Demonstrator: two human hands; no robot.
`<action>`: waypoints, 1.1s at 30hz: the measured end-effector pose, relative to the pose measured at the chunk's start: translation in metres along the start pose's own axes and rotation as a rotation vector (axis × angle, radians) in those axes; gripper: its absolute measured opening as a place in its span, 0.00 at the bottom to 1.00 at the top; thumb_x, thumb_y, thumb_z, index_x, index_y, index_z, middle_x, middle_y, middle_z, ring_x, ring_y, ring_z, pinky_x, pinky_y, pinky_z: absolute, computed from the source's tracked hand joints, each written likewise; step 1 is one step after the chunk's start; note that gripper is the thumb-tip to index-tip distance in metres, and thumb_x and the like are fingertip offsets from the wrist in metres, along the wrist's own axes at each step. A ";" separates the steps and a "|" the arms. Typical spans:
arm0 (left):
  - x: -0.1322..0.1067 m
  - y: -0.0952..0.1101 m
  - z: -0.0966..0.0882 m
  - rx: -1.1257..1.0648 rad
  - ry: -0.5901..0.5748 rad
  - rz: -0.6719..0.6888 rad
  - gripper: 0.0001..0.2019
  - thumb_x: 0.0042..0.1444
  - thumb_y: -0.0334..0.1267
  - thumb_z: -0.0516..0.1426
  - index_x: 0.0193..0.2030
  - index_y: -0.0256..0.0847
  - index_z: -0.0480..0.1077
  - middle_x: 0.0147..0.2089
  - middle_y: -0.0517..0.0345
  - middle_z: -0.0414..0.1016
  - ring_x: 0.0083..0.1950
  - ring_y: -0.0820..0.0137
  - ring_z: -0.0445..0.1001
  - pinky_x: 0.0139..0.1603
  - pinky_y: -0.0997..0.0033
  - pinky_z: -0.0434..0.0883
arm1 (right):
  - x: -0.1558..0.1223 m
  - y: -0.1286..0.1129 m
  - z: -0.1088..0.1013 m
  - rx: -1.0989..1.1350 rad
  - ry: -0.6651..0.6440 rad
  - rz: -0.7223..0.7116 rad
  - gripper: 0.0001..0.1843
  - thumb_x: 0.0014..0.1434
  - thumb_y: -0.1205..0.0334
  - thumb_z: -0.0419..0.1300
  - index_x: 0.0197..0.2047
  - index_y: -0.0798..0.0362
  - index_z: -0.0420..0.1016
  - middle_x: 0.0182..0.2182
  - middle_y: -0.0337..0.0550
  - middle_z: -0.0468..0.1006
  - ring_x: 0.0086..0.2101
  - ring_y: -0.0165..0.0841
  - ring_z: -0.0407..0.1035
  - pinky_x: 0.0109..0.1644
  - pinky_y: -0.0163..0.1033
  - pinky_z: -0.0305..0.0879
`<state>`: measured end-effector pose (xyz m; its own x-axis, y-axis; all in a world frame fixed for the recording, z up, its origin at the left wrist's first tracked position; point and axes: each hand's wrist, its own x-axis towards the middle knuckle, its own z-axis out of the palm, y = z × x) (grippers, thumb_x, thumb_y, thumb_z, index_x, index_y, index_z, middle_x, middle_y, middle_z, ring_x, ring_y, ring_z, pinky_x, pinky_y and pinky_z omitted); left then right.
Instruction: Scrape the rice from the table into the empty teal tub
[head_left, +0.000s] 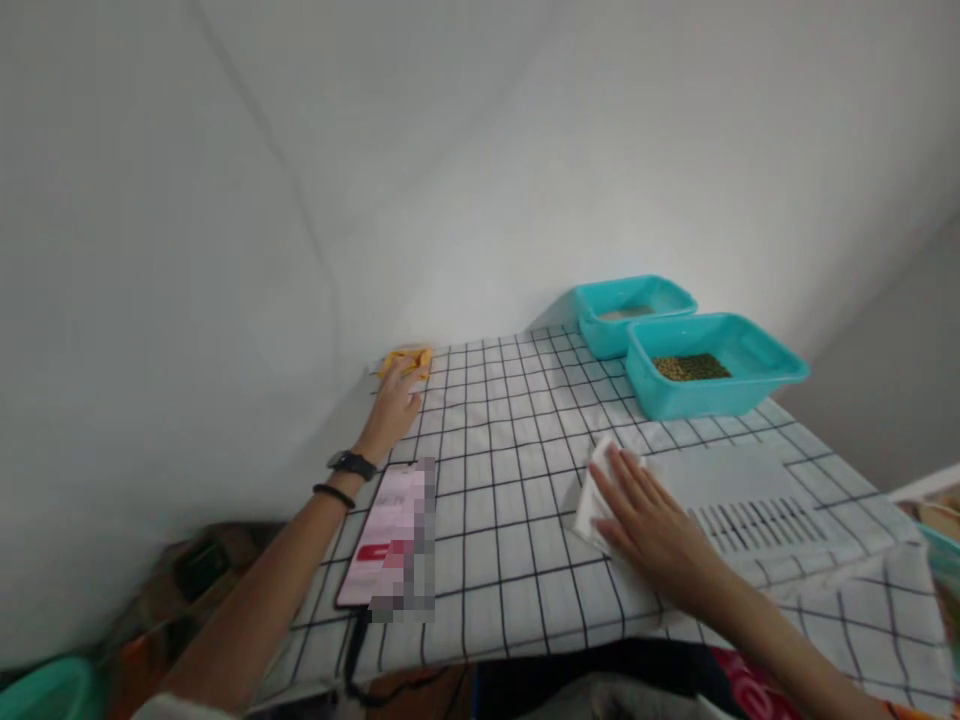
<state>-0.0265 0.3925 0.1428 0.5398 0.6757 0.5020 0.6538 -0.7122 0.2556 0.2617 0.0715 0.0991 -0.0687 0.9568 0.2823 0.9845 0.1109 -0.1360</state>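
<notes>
My left hand (396, 396) reaches to the far left corner of the table, by the wall. Its fingers are stretched over a small yellow-edged item (409, 356), blurred and partly covered, whose kind I cannot make out; the thumb stands apart. My right hand (649, 520) lies flat, fingers extended, on a folded white cloth or tissue (591, 512). Just right of that hand is a pale, see-through flat sheet or bag (720, 476) with a row of dark stripes. A phone (379, 530) with a lit pink screen lies near my left forearm.
A checked white tablecloth (510, 430) covers the table. Two turquoise tubs stand at the back right: the nearer tub (675, 398) holds greenish grains, the farther tub (600, 335) something pale. A black cable (354, 655) runs from the phone over the front edge. Walls border the table.
</notes>
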 end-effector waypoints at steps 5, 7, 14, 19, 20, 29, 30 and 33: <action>-0.087 0.047 -0.054 -0.099 -0.086 -0.187 0.34 0.62 0.47 0.51 0.71 0.48 0.40 0.72 0.46 0.51 0.71 0.55 0.55 0.66 0.45 0.60 | 0.008 0.004 0.009 -0.006 0.025 -0.057 0.35 0.67 0.50 0.46 0.72 0.54 0.43 0.71 0.53 0.35 0.68 0.48 0.33 0.65 0.60 0.49; -0.131 0.067 -0.072 -0.105 -0.133 -0.266 0.37 0.62 0.49 0.51 0.72 0.49 0.35 0.74 0.46 0.46 0.72 0.53 0.52 0.66 0.42 0.59 | 0.024 -0.015 0.012 0.031 -0.002 -0.092 0.34 0.67 0.50 0.45 0.71 0.56 0.45 0.71 0.54 0.37 0.68 0.48 0.32 0.66 0.60 0.47; -0.227 0.108 -0.070 0.081 -0.166 -0.436 0.48 0.55 0.54 0.55 0.72 0.46 0.28 0.74 0.39 0.42 0.73 0.41 0.41 0.65 0.31 0.54 | 0.063 -0.113 0.010 0.262 -0.144 -0.293 0.32 0.67 0.54 0.46 0.70 0.60 0.50 0.70 0.58 0.41 0.68 0.47 0.34 0.68 0.55 0.44; -0.229 0.121 -0.059 0.007 -0.053 -0.551 0.46 0.53 0.52 0.56 0.72 0.45 0.35 0.69 0.37 0.56 0.69 0.47 0.58 0.64 0.38 0.61 | 0.034 -0.110 -0.002 0.310 -0.190 -0.404 0.30 0.68 0.58 0.44 0.71 0.49 0.46 0.71 0.44 0.40 0.68 0.40 0.37 0.69 0.51 0.46; -0.228 0.124 -0.058 -0.007 -0.039 -0.562 0.45 0.53 0.51 0.56 0.72 0.44 0.36 0.69 0.37 0.57 0.68 0.47 0.59 0.64 0.39 0.61 | 0.024 -0.097 -0.003 0.275 -0.175 -0.359 0.30 0.68 0.58 0.44 0.71 0.47 0.46 0.71 0.42 0.40 0.68 0.39 0.37 0.69 0.51 0.48; -0.215 0.149 -0.072 -0.182 0.188 -0.822 0.42 0.45 0.42 0.62 0.67 0.47 0.50 0.60 0.46 0.72 0.61 0.51 0.70 0.62 0.43 0.64 | -0.013 -0.010 0.008 -0.051 0.073 -0.031 0.36 0.68 0.50 0.42 0.73 0.52 0.33 0.71 0.51 0.35 0.68 0.50 0.38 0.65 0.61 0.50; -0.214 0.153 -0.076 -0.216 0.204 -0.859 0.43 0.46 0.41 0.62 0.68 0.47 0.49 0.60 0.46 0.72 0.60 0.53 0.70 0.62 0.43 0.64 | -0.006 -0.015 0.009 -0.047 0.066 -0.050 0.36 0.68 0.50 0.42 0.73 0.53 0.34 0.71 0.52 0.35 0.68 0.49 0.38 0.65 0.60 0.50; -0.220 0.156 -0.092 -0.340 0.272 -0.966 0.45 0.45 0.40 0.64 0.69 0.48 0.47 0.60 0.46 0.72 0.59 0.55 0.71 0.62 0.44 0.64 | 0.024 -0.043 0.014 0.006 0.015 -0.140 0.34 0.68 0.49 0.43 0.72 0.55 0.42 0.71 0.53 0.38 0.68 0.47 0.36 0.66 0.56 0.49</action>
<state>-0.0912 0.1154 0.1483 -0.2942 0.9483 0.1194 0.5370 0.0606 0.8414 0.2156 0.0932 0.0988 -0.2025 0.9277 0.3135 0.9645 0.2443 -0.1001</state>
